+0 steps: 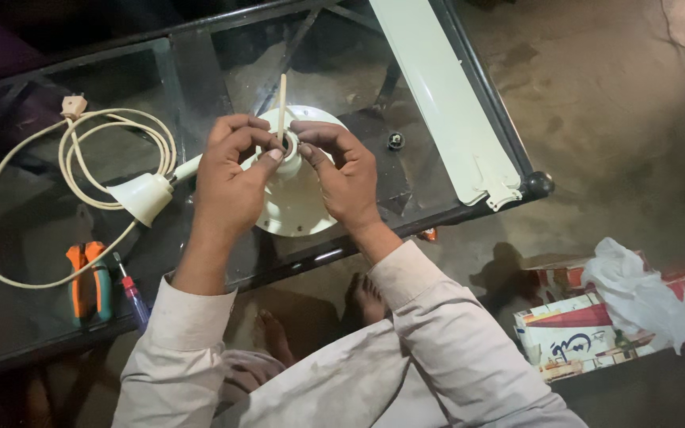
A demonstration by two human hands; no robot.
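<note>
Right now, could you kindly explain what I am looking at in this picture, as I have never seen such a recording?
This is a single view from a camera worn on a person's head, looking down at their own bare hands over a glass table. The left hand and right hand pinch the hub of a round white motor housing; a thin rod stands up from it. On the glass lie a white cord, orange pliers, a screwdriver and a pale fan blade. A torn box sits on the floor.

Single head-worn view, aimed steeply down from above, close over glass table (57, 317); floor (628, 119) seen at right.
</note>
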